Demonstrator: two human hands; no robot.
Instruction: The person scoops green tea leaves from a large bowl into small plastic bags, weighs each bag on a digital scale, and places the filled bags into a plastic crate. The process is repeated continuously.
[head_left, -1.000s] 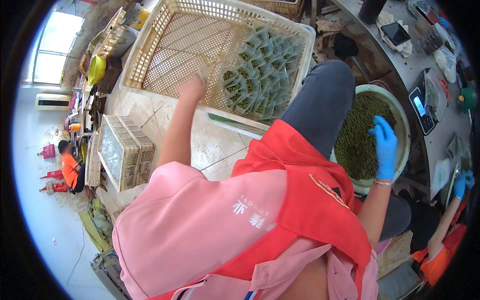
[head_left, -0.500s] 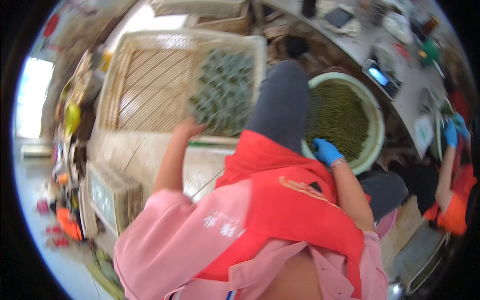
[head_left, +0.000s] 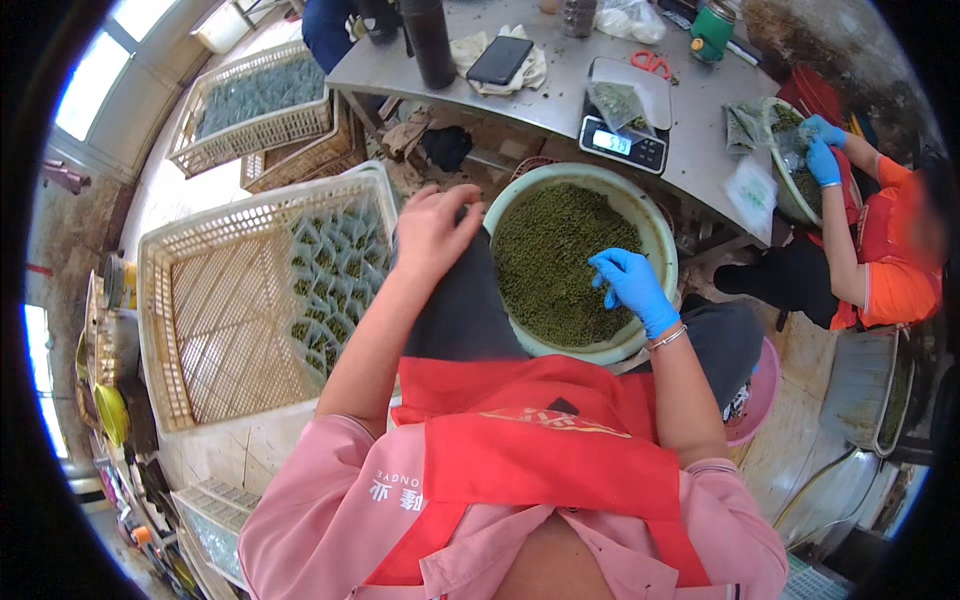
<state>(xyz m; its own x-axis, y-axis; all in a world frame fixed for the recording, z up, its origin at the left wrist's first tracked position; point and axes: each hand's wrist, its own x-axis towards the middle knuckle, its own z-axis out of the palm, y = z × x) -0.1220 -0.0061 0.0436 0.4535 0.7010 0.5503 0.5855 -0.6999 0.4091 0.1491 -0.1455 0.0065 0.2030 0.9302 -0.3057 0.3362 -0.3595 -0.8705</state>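
Note:
A wide pale-green basin (head_left: 660,225) full of small round green berries (head_left: 560,260), like green peppercorns, rests between my knees. Over its right side is my right hand (head_left: 636,288) in a blue glove, its fingers curled in; whatever they may hold is hidden. My bare left hand (head_left: 436,235) hovers above my left knee, fingers bent and apart, with nothing seen in it. It is between the basin and a cream plastic crate (head_left: 160,330). Several clear bags of green berries (head_left: 335,285) stand in rows in the crate's right part.
On the metal table (head_left: 545,90) ahead, a lit scale (head_left: 625,143) bears a small filled bag (head_left: 620,103), near red scissors (head_left: 652,64) and a phone (head_left: 500,60). A co-worker's gloved hands (head_left: 824,150) work over another basin (head_left: 800,195). Another filled crate (head_left: 255,105) stands far left.
My left hand has gone from the crate's near edge to above my left knee. My right hand has risen off the berries. The whole view has turned and now shows more of the table.

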